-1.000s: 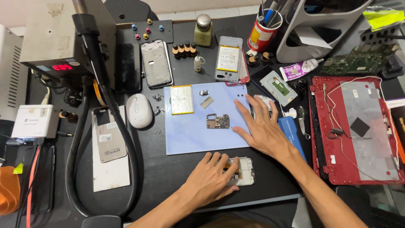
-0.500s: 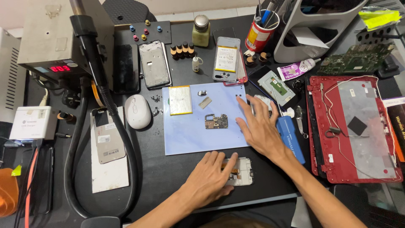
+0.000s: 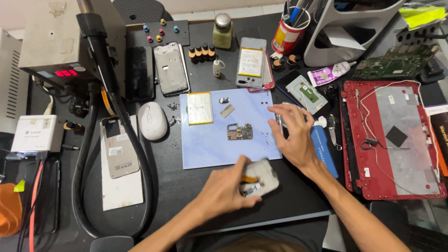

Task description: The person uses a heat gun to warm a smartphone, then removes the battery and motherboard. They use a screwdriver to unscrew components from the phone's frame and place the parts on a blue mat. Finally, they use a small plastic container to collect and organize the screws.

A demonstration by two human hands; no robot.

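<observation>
Phone frame (image 3: 259,179) gripped in left hand (image 3: 228,189) above dark surface (image 3: 186,186); right hand (image 3: 293,137) spread open, fingertips at blue mat (image 3: 210,144) edge, holding nothing.

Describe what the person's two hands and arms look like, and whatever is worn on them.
Both arms are bare from the frame's lower edge up to the wrists; no sleeves show. The left hand and the right hand wear no gloves, and no rings, watch or wristband can be seen. The forearms are slim, with no visible markings, straps or cables on them.
</observation>
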